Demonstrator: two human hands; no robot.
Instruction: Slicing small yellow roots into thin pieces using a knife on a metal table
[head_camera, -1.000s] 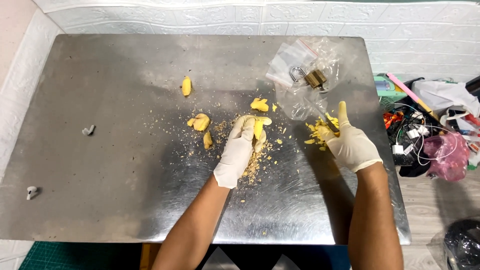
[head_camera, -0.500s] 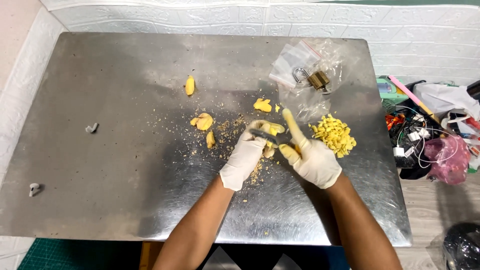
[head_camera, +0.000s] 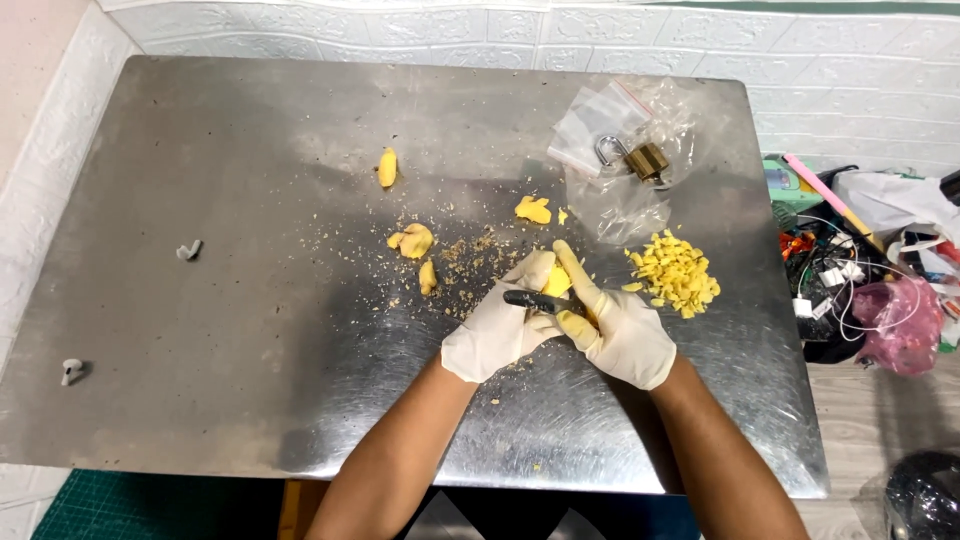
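Centrally, a yellow ginger piece (head_camera: 556, 281) is gripped in the closed left hand (head_camera: 497, 327) while a dark knife (head_camera: 535, 299) is clasped by the right hand (head_camera: 622, 335); cut bits (head_camera: 675, 272) are heaped to the right.

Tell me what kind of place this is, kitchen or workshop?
Probably an improvised food-prep bench, not a proper kitchen. Gloved hands, left hand and right hand, cut a yellow piece on a steel table against white tile. But a padlock lies on it, and cable clutter sits alongside.
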